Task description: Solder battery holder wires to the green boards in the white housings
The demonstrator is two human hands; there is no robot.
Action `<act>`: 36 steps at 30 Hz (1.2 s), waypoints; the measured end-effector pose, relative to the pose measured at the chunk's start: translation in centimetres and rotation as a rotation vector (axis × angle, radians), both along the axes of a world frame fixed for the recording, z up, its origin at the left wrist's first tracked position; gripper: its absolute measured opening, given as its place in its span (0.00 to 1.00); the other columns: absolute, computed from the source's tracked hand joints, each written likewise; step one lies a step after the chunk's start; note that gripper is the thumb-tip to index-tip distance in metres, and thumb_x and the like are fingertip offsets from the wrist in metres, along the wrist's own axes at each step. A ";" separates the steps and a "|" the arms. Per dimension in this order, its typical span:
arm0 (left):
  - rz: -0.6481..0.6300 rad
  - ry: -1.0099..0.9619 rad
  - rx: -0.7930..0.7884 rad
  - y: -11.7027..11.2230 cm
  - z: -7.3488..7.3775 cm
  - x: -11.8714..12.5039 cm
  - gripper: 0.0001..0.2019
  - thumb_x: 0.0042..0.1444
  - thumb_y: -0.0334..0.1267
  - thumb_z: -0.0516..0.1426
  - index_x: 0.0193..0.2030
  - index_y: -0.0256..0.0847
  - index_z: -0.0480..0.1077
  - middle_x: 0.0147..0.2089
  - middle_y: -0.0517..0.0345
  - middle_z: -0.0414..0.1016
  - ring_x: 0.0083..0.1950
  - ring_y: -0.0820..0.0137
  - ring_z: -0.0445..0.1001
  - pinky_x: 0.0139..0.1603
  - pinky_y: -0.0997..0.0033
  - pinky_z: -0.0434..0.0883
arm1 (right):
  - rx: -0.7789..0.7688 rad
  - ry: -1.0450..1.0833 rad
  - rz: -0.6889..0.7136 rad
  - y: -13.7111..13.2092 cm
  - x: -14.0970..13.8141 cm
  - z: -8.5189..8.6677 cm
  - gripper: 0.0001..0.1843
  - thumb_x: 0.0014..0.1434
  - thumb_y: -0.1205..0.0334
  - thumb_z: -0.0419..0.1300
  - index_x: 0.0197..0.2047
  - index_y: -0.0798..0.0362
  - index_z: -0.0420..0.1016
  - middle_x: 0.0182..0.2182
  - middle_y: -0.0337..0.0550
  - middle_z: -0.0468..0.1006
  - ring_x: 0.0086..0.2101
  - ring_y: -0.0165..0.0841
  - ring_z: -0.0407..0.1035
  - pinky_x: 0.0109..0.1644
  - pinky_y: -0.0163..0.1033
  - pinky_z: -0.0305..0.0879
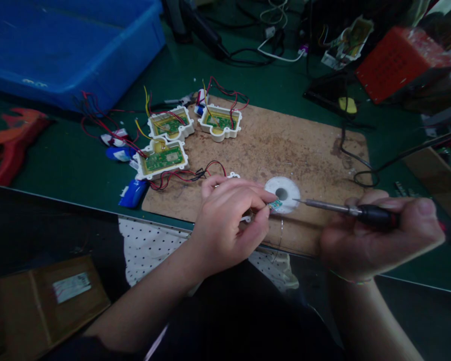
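Observation:
Between the thumb and fingertips of my left hand (231, 215) is a small green circuit board (275, 204), held over the near edge of a white solder spool (290, 186). My right hand (376, 240) is wrapped round the dark handle of a soldering iron (326, 205). The iron's tip points left and lies just right of the board, apart from it. A thin strand of solder wire (281, 230) hangs below the spool. Under my left hand a white housing (233, 175) is mostly hidden. Red and black wires (180, 174) run out from it to the left.
White housings with green boards (163, 159) and blue batteries (133, 193) sit at the left of the brown work board (285, 135). A blue bin (108, 65) stands back left, orange-red pliers (17, 143) far left. A red box (402, 65) and an iron stand with yellow sponge (348, 105) are back right.

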State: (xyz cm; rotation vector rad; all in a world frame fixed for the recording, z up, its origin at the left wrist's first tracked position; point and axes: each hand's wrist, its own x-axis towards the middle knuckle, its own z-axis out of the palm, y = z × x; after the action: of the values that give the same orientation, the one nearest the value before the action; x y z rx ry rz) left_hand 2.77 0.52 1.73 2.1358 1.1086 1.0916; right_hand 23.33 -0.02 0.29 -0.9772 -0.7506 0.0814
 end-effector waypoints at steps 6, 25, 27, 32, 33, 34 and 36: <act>0.002 0.006 -0.010 -0.1 0.0 0.0 0.06 0.63 0.31 0.61 0.36 0.45 0.71 0.47 0.65 0.87 0.54 0.65 0.82 0.65 0.51 0.64 | 0.024 -0.024 -0.045 0.1 0.4 -0.4 0.15 0.66 0.63 0.55 0.26 0.51 0.66 0.26 0.35 0.58 0.24 0.24 0.56 0.21 0.30 0.53; 0.018 0.009 0.034 -0.1 0.0 0.0 0.05 0.63 0.32 0.60 0.36 0.45 0.72 0.47 0.62 0.87 0.53 0.62 0.83 0.63 0.50 0.66 | -0.122 0.091 0.027 -0.2 0.4 0.8 0.16 0.66 0.57 0.56 0.25 0.50 0.64 0.20 0.30 0.54 0.16 0.22 0.44 0.17 0.34 0.39; 0.036 0.010 0.060 -0.2 -0.1 -0.1 0.05 0.63 0.33 0.60 0.36 0.45 0.73 0.48 0.59 0.87 0.55 0.61 0.82 0.62 0.50 0.68 | -0.133 0.119 0.024 -0.4 0.4 1.0 0.17 0.64 0.55 0.57 0.25 0.50 0.63 0.19 0.29 0.54 0.16 0.22 0.44 0.17 0.34 0.37; 0.079 -0.035 0.112 -0.5 -0.5 -0.4 0.03 0.64 0.37 0.61 0.44 0.44 0.75 0.55 0.53 0.84 0.62 0.58 0.78 0.67 0.48 0.70 | -0.151 0.232 0.020 -0.7 0.3 1.0 0.17 0.63 0.52 0.58 0.26 0.50 0.67 0.17 0.28 0.59 0.16 0.23 0.45 0.18 0.32 0.41; 0.080 -0.040 0.110 -0.5 -0.5 -0.6 0.06 0.64 0.38 0.62 0.47 0.44 0.75 0.56 0.52 0.83 0.62 0.58 0.78 0.67 0.48 0.70 | -0.150 0.246 0.019 -0.8 0.4 1.1 0.17 0.63 0.51 0.58 0.26 0.50 0.68 0.16 0.28 0.59 0.16 0.23 0.46 0.19 0.31 0.44; 0.076 -0.037 0.106 -0.5 -0.5 -0.7 0.10 0.63 0.39 0.63 0.50 0.44 0.74 0.57 0.51 0.83 0.63 0.57 0.77 0.67 0.48 0.70 | -0.148 0.258 0.020 -0.9 0.7 1.2 0.17 0.64 0.50 0.59 0.26 0.51 0.69 0.16 0.28 0.59 0.16 0.23 0.47 0.20 0.31 0.47; 0.051 -0.004 0.091 -0.4 -0.5 -1.1 0.16 0.62 0.41 0.64 0.56 0.44 0.72 0.59 0.50 0.81 0.64 0.55 0.76 0.66 0.48 0.69 | -0.131 0.276 0.041 -0.8 1.8 1.5 0.19 0.63 0.46 0.60 0.28 0.51 0.71 0.17 0.28 0.61 0.17 0.23 0.52 0.21 0.31 0.51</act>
State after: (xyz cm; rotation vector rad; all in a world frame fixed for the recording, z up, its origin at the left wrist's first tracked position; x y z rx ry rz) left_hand 1.67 0.11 1.27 2.1853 1.1369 1.1897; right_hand 25.18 -0.78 1.84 -1.0493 -0.5159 0.2985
